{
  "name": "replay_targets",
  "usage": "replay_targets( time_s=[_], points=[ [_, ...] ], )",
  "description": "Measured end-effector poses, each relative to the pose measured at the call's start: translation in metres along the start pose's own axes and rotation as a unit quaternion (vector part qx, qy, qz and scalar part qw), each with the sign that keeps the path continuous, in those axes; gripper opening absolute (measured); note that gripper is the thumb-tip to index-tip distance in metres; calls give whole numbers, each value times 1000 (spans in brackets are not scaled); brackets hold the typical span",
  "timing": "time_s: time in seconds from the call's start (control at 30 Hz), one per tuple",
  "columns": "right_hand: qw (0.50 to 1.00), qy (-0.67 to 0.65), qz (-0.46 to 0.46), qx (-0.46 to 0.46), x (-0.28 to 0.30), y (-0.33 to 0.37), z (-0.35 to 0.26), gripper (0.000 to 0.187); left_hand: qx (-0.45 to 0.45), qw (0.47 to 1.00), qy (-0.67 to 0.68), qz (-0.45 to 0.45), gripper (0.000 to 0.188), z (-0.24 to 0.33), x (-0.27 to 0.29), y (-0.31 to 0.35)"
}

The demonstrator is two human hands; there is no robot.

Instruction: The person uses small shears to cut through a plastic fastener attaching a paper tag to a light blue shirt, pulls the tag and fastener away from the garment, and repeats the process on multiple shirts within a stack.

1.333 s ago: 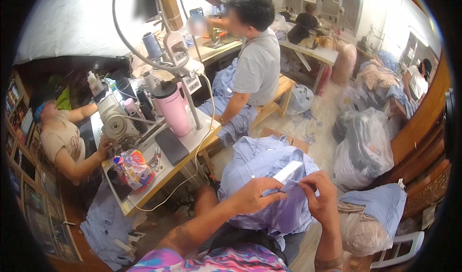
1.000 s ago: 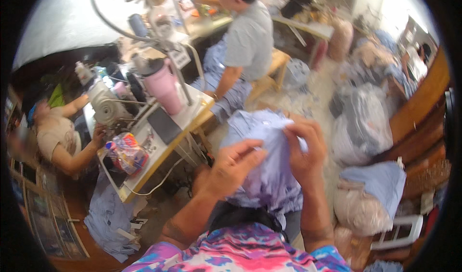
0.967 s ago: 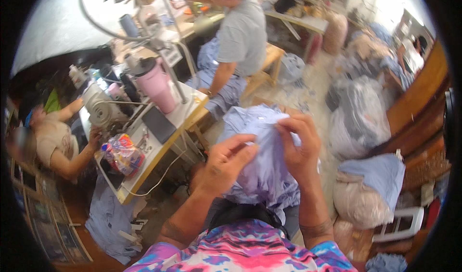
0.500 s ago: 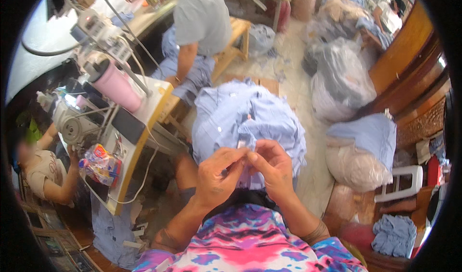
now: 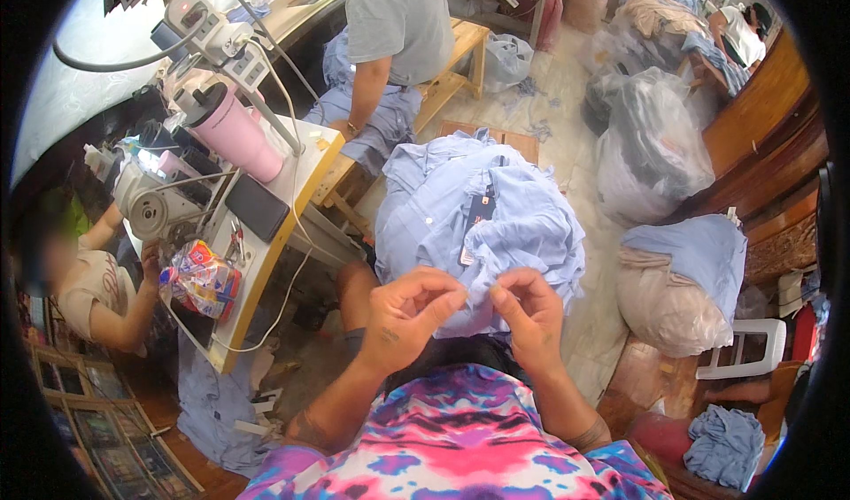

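Observation:
A heap of light blue garments (image 5: 416,190) lies in front of me, with small pale buttons on the upper one. A dark navy strip with small labels (image 5: 482,210) shows on it, running down toward my hands. My left hand (image 5: 409,314) is at the heap's near edge with thumb and forefinger pinched together. Just to its right, my right hand (image 5: 531,316) makes a similar pinch. A fold of the light blue cloth shows between and behind the fingertips. What either pinch holds is too small to make out.
On the left, a sewing table carries a pink tumbler (image 5: 235,135), a black phone (image 5: 257,207) and a colourful plastic packet (image 5: 202,279). A co-worker in grey (image 5: 398,31) sits ahead; another sits far left. Stuffed sacks (image 5: 668,301) and a white stool (image 5: 744,350) are at right.
My hands have drawn slightly apart, away from the navy strip, which now shows more fully on the heap. The whole view has shifted a little, moving the surroundings rightward.

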State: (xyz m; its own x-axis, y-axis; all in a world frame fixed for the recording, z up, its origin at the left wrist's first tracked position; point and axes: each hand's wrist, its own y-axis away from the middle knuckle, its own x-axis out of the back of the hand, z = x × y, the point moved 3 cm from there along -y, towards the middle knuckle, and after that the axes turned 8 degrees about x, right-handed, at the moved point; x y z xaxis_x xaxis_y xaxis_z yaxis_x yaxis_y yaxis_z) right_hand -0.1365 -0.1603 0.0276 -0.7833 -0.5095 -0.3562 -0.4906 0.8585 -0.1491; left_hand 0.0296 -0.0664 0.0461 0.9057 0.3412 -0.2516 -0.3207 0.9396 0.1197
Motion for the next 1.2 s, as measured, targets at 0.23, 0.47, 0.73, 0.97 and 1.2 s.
replay_targets(
  time_s=[0.23, 0.47, 0.73, 0.97, 1.2],
  points=[
    [963, 243, 29, 115, -9, 2, -21, 12, -36, 998, -25, 52, 10, 4, -7, -5],
    [992, 103, 0, 72, -19, 6, -28, 22, -109, 988, -106, 40, 14, 9, -22, 3],
    [949, 262, -35, 171, -18, -4, -41, 18, -69, 997, -41, 11, 16, 7, -18, -2],
    [913, 334, -65, 226, -22, -12, -48, 14, -39, 999, -6, 4, 16, 5, -11, -6],
    [919, 330, -38, 211, -26, -14, -42, 3, 15, 998, 38, -55, 19, 3, -8, -8]
  ],
)
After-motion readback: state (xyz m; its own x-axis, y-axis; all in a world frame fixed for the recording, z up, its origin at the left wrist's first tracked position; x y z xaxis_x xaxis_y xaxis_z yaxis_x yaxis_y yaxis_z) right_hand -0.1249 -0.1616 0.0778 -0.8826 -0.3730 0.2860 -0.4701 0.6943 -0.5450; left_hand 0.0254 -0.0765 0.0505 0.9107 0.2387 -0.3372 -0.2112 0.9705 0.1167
